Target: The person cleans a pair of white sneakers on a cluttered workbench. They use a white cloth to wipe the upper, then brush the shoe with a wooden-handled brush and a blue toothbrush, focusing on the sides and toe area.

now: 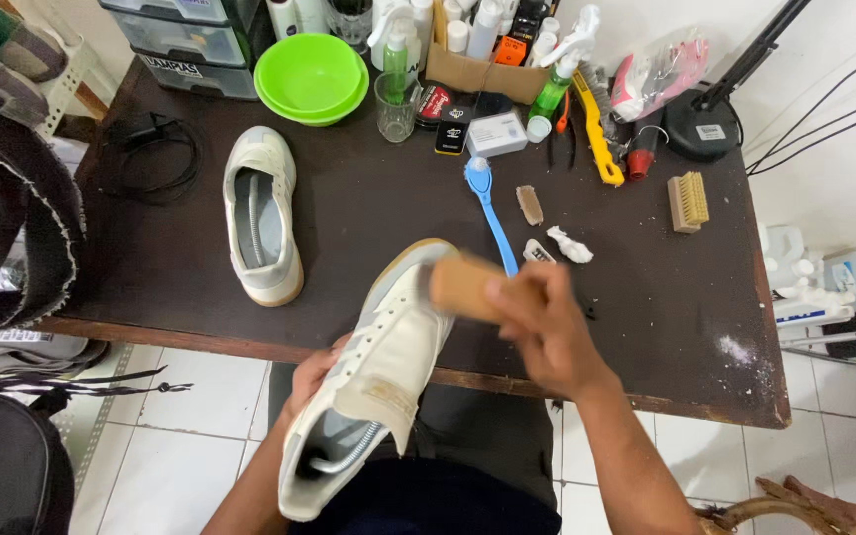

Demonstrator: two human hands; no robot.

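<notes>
My left hand (315, 369) grips a white sneaker (368, 386) from underneath, toe pointing away over the table's front edge. My right hand (545, 327) holds a tan wooden brush (464, 285) against the sneaker's toe area; hand and brush are blurred. A second white sneaker (262, 213) with a gum sole lies on the dark table (368, 198), opening up, to the left.
On the table lie a blue long-handled brush (487, 203), a small brown brush (529, 205), a crumpled white scrap (571, 245), a wooden brush (688, 202), a green bowl (311, 77), a glass (396, 107), spray bottles and a cardboard box (482, 71). A black cable (155, 154) lies left.
</notes>
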